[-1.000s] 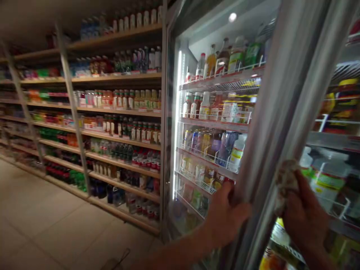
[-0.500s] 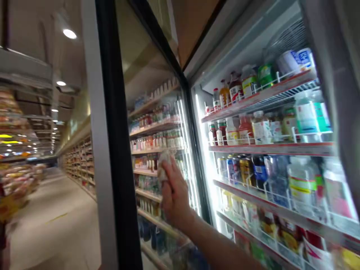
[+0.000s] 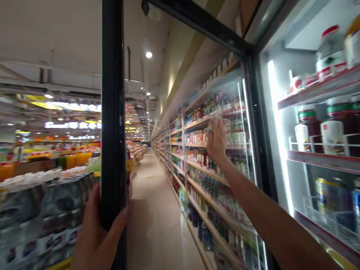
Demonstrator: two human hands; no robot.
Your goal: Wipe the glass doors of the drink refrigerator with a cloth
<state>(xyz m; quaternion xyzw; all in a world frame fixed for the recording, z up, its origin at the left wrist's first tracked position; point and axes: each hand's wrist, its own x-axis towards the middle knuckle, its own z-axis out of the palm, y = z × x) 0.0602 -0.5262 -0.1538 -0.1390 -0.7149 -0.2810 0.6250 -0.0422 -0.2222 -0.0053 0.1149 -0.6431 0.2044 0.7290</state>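
Observation:
A black-framed glass door [image 3: 113,93] of a refrigerated display stands swung open in front of me. My left hand [image 3: 97,232] is closed around the frame's outer edge, low in the view, thumb on one side and fingers on the other. Against the inner face of the glass [image 3: 197,176], my right hand [image 3: 217,140] presses a pale, crumpled cloth [image 3: 209,128]. Most of the cloth is hidden behind the fingers. Shelves show through or reflect in the glass around this hand.
To the right, lit fridge shelves [image 3: 323,163] hold bottles and cans behind low wire rails. A bright vertical light strip [image 3: 278,135] runs beside the hinge side. Packs of dark bottles [image 3: 42,210] are stacked at left. An aisle floor [image 3: 152,195] stretches away beyond the door.
My view has swung left and the door now stands more to the right. My left hand has come into view on the door's edge. My right hand has moved higher on the glass.

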